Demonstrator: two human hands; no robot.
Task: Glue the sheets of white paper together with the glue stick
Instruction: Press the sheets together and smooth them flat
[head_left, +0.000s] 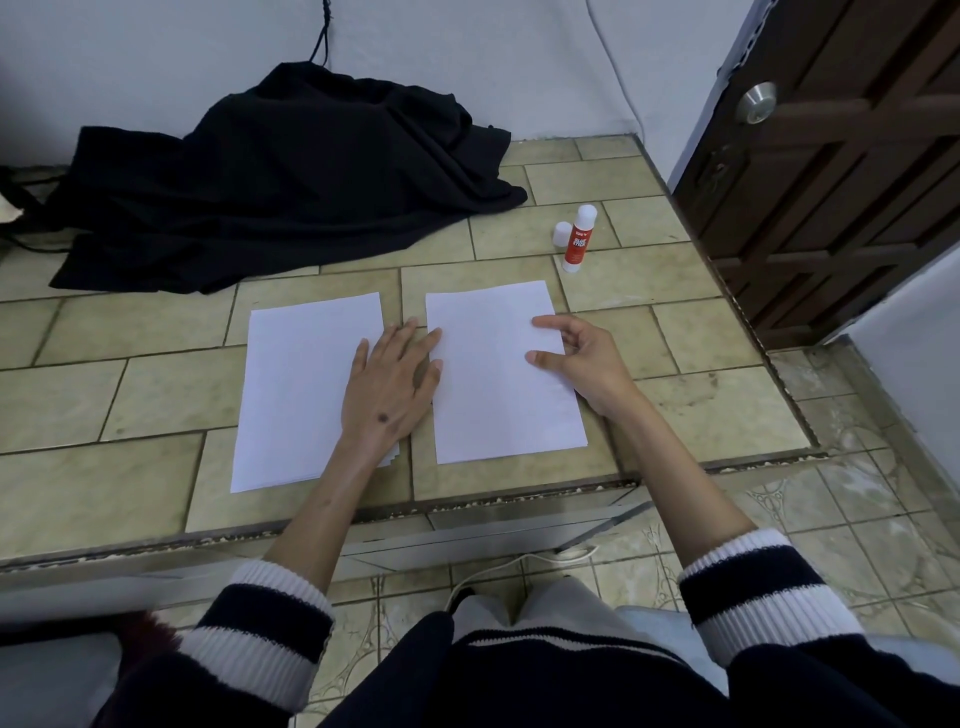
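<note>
Left hand (390, 384) lies flat, fingers straight, on the paper stack (296, 395); right hand (576, 358), fingers loosely spread, touches the single smooth sheet (493, 395) beside the stack (glue stick (579, 240) stands beyond).

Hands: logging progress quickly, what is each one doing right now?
Left hand: open, flat on the left stack of white paper sheets.
Right hand: open, fingers loosely curled over the right white paper sheet, holding nothing.
</note>
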